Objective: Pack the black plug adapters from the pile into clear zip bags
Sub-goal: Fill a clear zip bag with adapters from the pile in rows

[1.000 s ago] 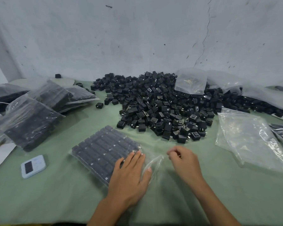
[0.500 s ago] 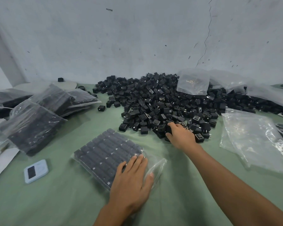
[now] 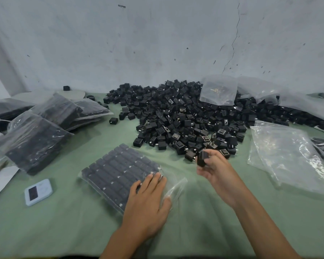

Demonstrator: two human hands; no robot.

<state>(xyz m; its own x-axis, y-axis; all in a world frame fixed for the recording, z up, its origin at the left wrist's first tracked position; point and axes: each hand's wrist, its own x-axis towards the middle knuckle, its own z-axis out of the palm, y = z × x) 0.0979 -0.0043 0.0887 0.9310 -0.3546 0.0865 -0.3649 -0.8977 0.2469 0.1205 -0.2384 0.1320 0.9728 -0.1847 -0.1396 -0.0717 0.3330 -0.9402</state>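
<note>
Flat, cool, rather dim light lies evenly on the green cloth [image 3: 45, 230], with soft shadows beneath the filled bags [image 3: 36, 139] at left. Glare streaks the empty clear bags [image 3: 288, 156] at right. The wide lens bows the far wall [image 3: 157, 43] at the edges. The adapter [image 3: 202, 157] in the right hand [image 3: 215, 171] looks slightly smeared.

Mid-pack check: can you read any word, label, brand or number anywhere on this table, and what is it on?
No text can be read in this view.
White device: dark screen, nothing legible on it.
Clear bag on the pile: yellowish marks, too blurred to read.
Black plug adapters: any markings are too small to read.
</note>
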